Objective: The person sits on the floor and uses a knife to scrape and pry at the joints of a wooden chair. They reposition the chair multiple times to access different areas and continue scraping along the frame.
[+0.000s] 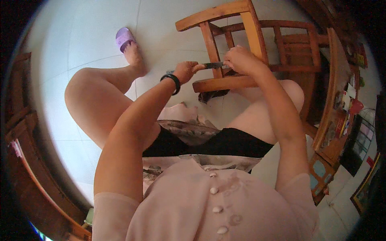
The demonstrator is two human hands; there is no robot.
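Observation:
Between my two hands stretches a dark, narrow, flat strip (213, 65), its exact kind unclear. My left hand (187, 71), with a black bangle at the wrist, is closed around its left end, and a pale bit shows by the fingers. The fingers of my right hand (243, 60) pinch its right end. Right beside the hands, a brown wooden chair (210, 40) lies tipped over, its legs and rails turned toward me. My right hand is in front of one of its legs. The strip passes over a chair rail; I cannot tell whether they touch.
A dark crumpled thing (211, 96) lies on the pale tiled floor (100, 44) under the chair's near rail. My legs are on both sides, one foot in a purple slipper (125, 38). Wooden furniture (327, 88) with small items stands at right; more dark wood (34, 160) stands at left.

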